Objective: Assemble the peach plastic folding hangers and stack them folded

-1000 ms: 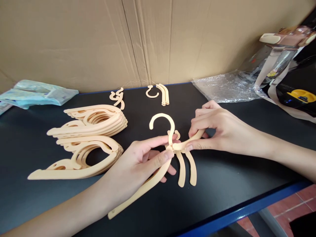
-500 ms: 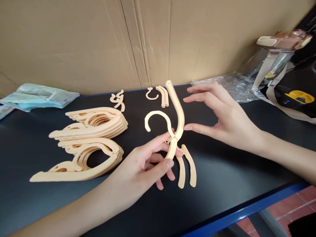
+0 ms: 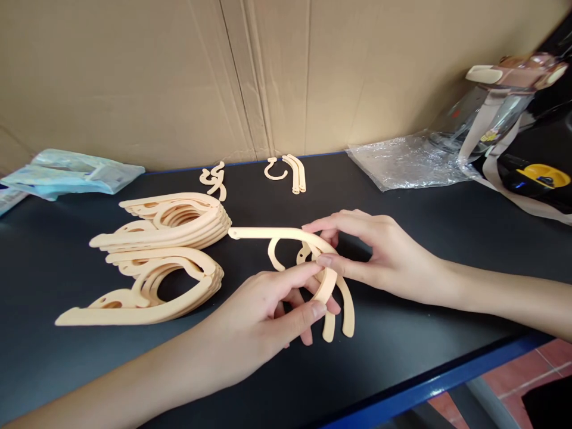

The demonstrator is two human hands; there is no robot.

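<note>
Between my two hands is a beige folding clothes hanger, one long arm stretching left and its curved hook showing beneath it. My left hand pinches the lower arm between thumb and fingers. At the joint, the thumb and fingertips of my right hand close on the hanger. Loose hanger arms lie on the table just below, partly covered by the fingers. To the left rest two stacks of folded hangers, a nearer stack and a farther stack.
At the table's back lie small loose hanger parts, a hook and slim arms. A clear plastic bag and a strapped water bottle stand right. A blue packet lies left; cardboard rises behind.
My right hand has come down and left and taken hold of the hanger at its joint. The hanger's upper arm has swung from upright to pointing left.
</note>
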